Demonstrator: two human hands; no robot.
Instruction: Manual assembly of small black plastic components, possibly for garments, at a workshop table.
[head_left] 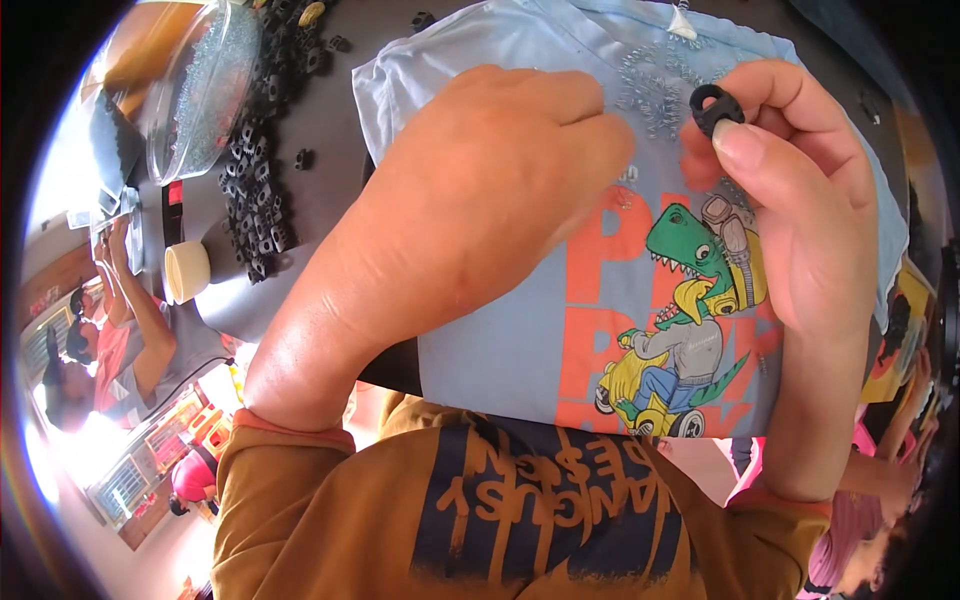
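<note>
My right hand (pixel 800 170) pinches a small black plastic part (pixel 717 110) with a round hole through it, held up between thumb and fingertips. Nearby, to the left, my left hand (pixel 500 170) is closed with its back turned up; its fingertips are hidden, so what it may hold does not show. Under both hands lies a light blue T-shirt (pixel 490 360) with a printed dinosaur. Small metal springs (pixel 650 85) are scattered on its far part, partly behind my hands.
A long heap of black plastic parts (pixel 250 190) runs along the dark table at left. Beside it sits a clear tub (pixel 160 135) full of springs. A cream-coloured roll (pixel 187 272) stands near the table's left edge. Other people (pixel 140 340) work at left and at far right.
</note>
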